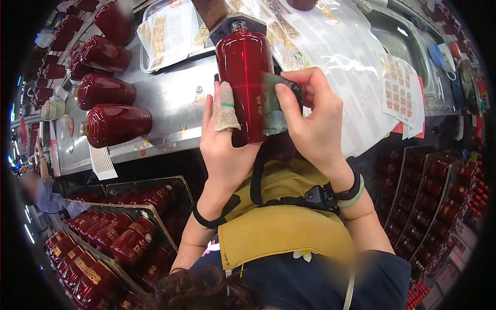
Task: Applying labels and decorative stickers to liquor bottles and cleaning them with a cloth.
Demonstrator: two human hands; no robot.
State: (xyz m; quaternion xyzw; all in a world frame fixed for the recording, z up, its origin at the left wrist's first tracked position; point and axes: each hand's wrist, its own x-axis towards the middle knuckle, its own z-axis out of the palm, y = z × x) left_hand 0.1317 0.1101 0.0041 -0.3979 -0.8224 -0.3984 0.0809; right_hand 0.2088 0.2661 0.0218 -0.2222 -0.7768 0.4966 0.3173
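A glossy dark red glass bottle (243, 77) lies in front of me with its clear neck pointing away, against a dark angular holder (227, 26). A thin bright red cross of light falls on its side. My left hand (226, 139) cradles the bottle's left side and base; one finger wears a beige cloth cover with a green band. At the bottle's right side, my right hand (315, 113) pinches a dark greenish, see-through flexible piece (275, 106) between thumb and fingers. That piece lies against the glass; its exact kind is unclear.
Several red bottles (106, 90) lie on the metal bench at left. Sheets of gold decals (160, 41) sit in a tray behind, with more decal sheets (400, 93) at right. Crates of red bottles (113, 227) stand low on both sides. A person (44, 191) is at far left.
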